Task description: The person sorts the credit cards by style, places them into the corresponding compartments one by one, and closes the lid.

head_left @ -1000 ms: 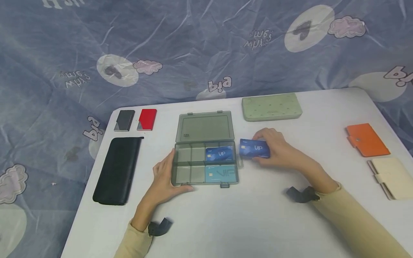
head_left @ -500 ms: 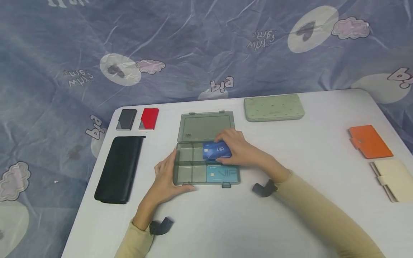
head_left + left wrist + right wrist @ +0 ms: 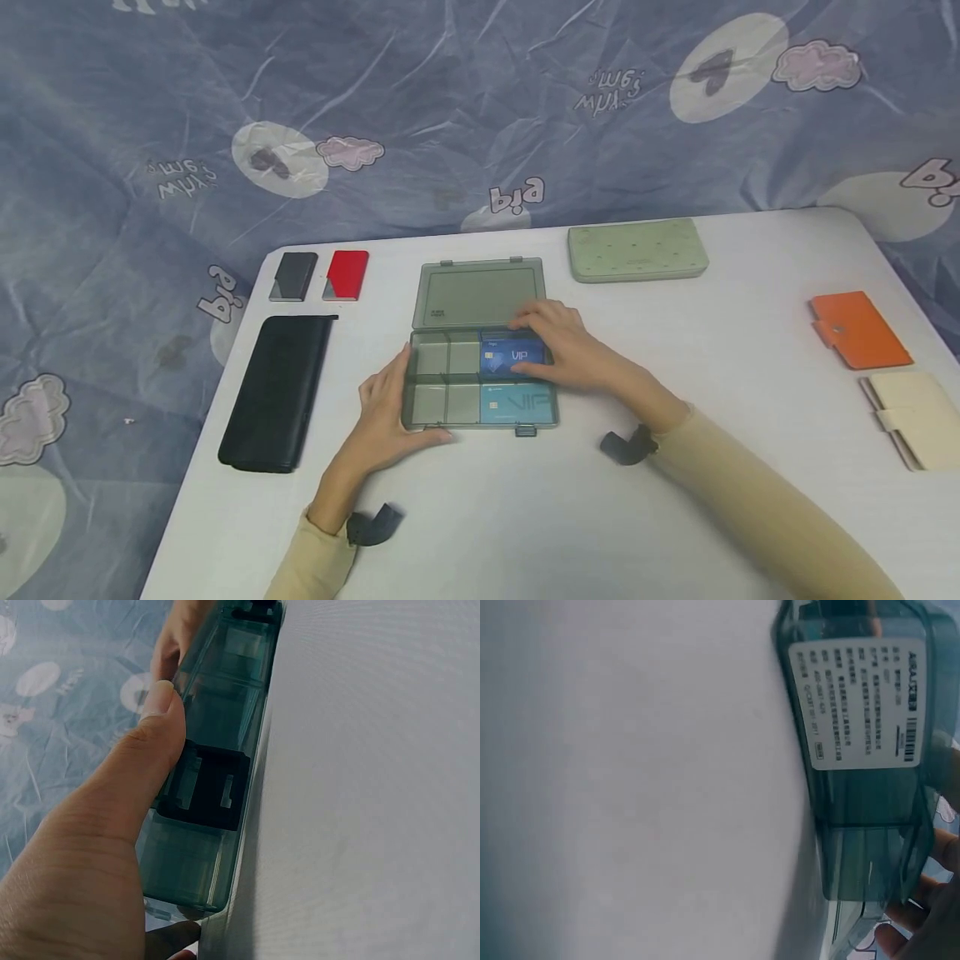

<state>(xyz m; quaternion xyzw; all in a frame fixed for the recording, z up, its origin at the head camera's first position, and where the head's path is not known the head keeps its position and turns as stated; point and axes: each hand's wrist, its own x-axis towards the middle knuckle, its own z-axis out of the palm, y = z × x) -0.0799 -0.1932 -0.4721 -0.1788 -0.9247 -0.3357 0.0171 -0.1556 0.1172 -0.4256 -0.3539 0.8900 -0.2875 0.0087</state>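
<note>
A translucent grey-green compartment box (image 3: 427,408) lies on the table with its lid (image 3: 480,292) folded back. In its back right compartment is a dark blue VIP card (image 3: 498,357); a light blue VIP card (image 3: 517,403) lies in the front right one. My left hand (image 3: 378,421) rests against the box's left front corner, fingers along the left side, thumb (image 3: 159,712) against the front. My right hand (image 3: 566,346) is over the back right corner, its thumb over the dark blue card and its fingers near the hinge side. Both hands' fingers look fairly straight.
Behind the box to the right lies a green case (image 3: 637,250). Black (image 3: 281,392), dark grey (image 3: 294,277) and red (image 3: 347,275) holders lie left. Orange (image 3: 866,329) and cream (image 3: 918,417) card holders lie right. A patterned cloth (image 3: 450,100) hangs behind the table.
My right hand has carried a dark blue card leftward into the back right compartment, where it now lies, and its fingers have let go. My left hand stays at the box corner.
</note>
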